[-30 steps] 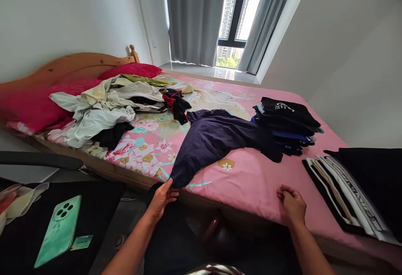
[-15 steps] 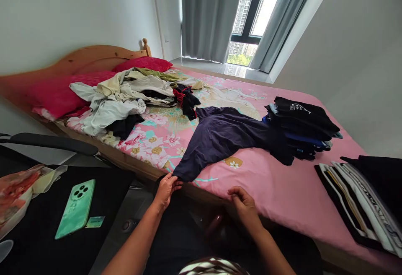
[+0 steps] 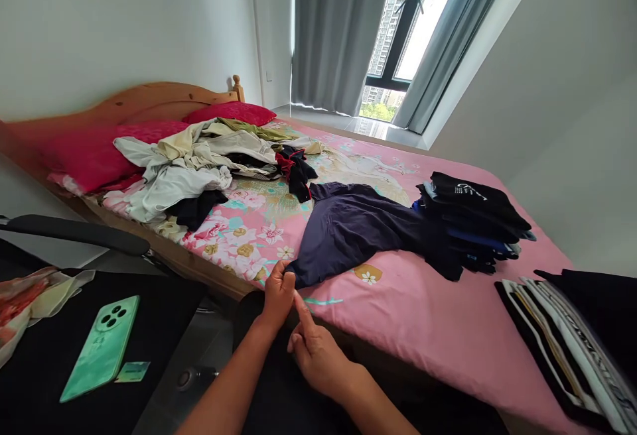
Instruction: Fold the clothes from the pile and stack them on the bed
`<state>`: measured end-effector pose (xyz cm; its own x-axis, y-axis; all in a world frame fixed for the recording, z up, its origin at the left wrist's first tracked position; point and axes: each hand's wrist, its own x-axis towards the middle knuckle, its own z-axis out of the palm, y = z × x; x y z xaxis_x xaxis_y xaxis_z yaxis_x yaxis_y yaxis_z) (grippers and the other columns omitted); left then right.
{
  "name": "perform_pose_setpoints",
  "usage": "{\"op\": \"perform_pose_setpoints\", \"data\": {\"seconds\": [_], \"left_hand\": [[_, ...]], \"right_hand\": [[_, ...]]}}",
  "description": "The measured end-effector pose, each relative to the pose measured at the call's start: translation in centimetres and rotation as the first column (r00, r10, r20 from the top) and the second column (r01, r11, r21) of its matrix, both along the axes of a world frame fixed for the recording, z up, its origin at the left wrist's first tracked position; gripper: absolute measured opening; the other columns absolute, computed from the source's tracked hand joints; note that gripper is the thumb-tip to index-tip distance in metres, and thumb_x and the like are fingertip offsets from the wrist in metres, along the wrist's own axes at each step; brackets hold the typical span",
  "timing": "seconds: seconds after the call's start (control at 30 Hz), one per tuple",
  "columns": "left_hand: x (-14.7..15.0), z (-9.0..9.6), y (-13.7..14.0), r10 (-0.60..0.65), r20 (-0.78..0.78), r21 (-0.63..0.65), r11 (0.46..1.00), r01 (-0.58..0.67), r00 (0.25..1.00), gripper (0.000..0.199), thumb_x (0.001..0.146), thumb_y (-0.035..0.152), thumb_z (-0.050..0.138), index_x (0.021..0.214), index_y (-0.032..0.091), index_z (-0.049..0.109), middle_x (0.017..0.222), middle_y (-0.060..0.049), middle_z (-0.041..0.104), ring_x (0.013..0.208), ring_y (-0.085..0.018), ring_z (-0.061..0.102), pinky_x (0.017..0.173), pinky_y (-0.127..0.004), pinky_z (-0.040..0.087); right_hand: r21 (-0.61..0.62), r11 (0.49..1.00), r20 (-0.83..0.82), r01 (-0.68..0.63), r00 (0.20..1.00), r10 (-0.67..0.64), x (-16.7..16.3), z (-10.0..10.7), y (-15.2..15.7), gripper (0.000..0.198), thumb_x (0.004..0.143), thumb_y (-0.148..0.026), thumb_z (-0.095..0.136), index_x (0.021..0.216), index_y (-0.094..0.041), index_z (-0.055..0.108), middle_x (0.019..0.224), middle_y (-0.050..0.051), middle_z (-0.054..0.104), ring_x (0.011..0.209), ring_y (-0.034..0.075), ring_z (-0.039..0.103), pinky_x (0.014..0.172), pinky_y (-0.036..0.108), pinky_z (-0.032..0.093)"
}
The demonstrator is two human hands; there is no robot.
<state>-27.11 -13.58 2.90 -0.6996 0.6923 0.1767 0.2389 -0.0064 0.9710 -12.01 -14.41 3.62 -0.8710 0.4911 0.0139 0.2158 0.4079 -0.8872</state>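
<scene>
Head view is showing the person leaning over a bed with a pink flowered sheet. Their left hand is gripping the near corner of a dark navy garment, fingers clamped on the cloth at the bed's front edge. That garment is lying spread across the middle of the bed, its far end touching a stack of folded dark clothes. Their right hand is sitting just beside the left, fingers loosely apart, the index finger pointing up toward the same corner, holding nothing. A heap of unfolded laundry is lying near the red pillows. A green phone is resting on a black bench at the left.
</scene>
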Motion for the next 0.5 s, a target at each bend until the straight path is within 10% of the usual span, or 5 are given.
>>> {"op": "perform_pose_setpoints", "data": {"seconds": [0.27,0.5], "left_hand": [[1.5,2.8,0.3,-0.115,-0.62,0.028,0.985,0.169,0.776,0.013,0.083,0.02,0.044,0.079,0.019,0.056,0.081,-0.003,0.059,0.081,-0.017,0.052,0.076,-0.031,0.042],[4.4,3.0,0.2,-0.216,-0.657,0.02,0.953,0.303,0.722,0.019,0.082,0.013,0.039,0.065,0.02,0.047,0.058,0.002,0.048,0.057,-0.011,0.045,0.057,-0.024,0.035]], "right_hand": [[-0.14,0.95,-0.055,0.279,0.956,-0.289,-0.7,0.6,3.3,0.072,0.084,-0.017,0.035,0.146,-0.007,0.001,0.064,-0.001,0.058,0.061,0.016,0.054,0.063,0.029,0.043],[-0.63,0.633,-0.197,0.449,0.696,-0.69,-0.4,1.2,6.6,0.042,0.078,-0.031,0.05,0.118,-0.019,0.045,0.054,-0.009,0.044,0.043,0.009,0.037,0.043,0.02,0.03]]}}
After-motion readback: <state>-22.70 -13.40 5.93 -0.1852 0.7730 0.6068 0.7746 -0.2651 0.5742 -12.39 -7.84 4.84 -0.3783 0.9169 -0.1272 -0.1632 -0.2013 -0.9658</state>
